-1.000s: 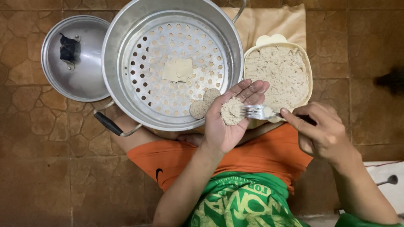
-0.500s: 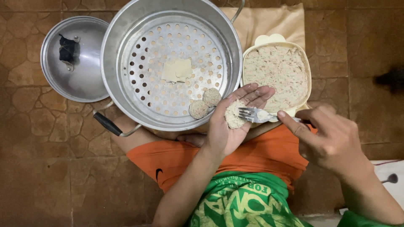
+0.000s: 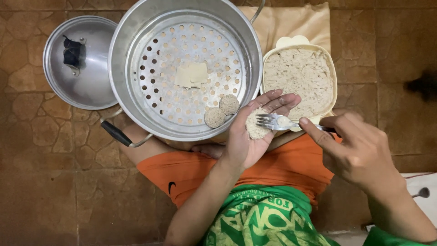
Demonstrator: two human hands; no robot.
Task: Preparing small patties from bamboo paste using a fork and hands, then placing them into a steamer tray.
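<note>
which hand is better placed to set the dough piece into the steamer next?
Left, probably. The left hand cups the dough piece in its palm, right beside the steamer pot rim. The right hand is farther out, its grip taken by the fork.

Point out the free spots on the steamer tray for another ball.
Most of the tray is bare: the whole left half and the top, around the two pale squares at centre. It is crowded only at the lower right, where two balls sit beside the left hand with its patty, fork and right hand.
</note>
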